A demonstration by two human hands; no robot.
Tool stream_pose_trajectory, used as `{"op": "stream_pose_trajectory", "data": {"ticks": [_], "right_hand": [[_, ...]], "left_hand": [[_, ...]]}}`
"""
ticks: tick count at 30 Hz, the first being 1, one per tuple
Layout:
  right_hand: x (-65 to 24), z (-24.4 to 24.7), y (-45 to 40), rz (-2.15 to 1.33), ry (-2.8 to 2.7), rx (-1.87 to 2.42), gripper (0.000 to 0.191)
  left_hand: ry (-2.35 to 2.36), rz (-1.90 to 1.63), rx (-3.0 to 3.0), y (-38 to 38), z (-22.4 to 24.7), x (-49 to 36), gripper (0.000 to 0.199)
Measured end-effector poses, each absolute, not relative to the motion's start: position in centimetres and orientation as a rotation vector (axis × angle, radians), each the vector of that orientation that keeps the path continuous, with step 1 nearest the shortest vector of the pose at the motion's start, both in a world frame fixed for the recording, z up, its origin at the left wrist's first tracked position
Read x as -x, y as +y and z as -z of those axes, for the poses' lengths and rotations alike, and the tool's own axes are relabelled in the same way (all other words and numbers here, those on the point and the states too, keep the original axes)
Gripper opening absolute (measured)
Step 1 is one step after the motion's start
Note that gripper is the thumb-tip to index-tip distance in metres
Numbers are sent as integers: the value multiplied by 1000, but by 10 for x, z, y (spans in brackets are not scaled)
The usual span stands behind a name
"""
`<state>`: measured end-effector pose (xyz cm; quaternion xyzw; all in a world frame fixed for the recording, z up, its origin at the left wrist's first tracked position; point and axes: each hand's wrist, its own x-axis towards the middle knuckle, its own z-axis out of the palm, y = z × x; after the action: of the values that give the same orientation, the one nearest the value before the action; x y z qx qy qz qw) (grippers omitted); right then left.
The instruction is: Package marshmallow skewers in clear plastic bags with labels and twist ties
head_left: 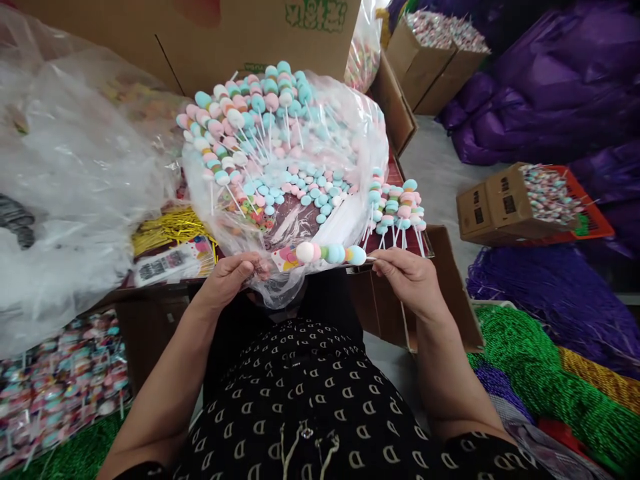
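Observation:
Between my two hands a candy skewer (327,253) lies level, threaded with pastel pink, white, green and blue round sweets. My right hand (407,283) pinches its white stick near the tip. My left hand (225,280) grips the other end, beside a small colourful printed card (287,259) and against a clear plastic bag (295,143). That bag holds many similar skewers and loose pastel sweets, and its sagging lower edge hangs under the skewer. Several more skewers (395,208) lie in a bundle to the right of the bag, close above my right hand.
Gold twist ties (170,227) and printed cards (170,263) lie left of the bag, beside a large crumpled plastic sheet (65,153). Cardboard boxes of sweets (523,203) stand on the floor at right, among purple bags (550,87) and green bead strands (530,373).

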<state>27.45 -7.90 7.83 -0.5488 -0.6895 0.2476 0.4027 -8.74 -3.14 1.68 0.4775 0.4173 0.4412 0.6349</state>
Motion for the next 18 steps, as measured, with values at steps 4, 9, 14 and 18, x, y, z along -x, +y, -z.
{"op": "stream_pose_trajectory", "data": {"ticks": [4,9,14,18], "right_hand": [[-280,-80,-78,-597,-1855,1417,20],[-293,-80,-74,-596,-1920,1428,18],[-296,-81,-73,-737,-1808,1400,17],[-279,-81,-78,-938,-1535,1360,24]], "left_hand": [[964,-925,-1202,-30,-23,90,51],[1052,-797,-1459,-25,-32,95,50],[1049,-670,-1559,-23,-38,99,49],[1015,-686,-1554,-25,-37,97,50]]}}
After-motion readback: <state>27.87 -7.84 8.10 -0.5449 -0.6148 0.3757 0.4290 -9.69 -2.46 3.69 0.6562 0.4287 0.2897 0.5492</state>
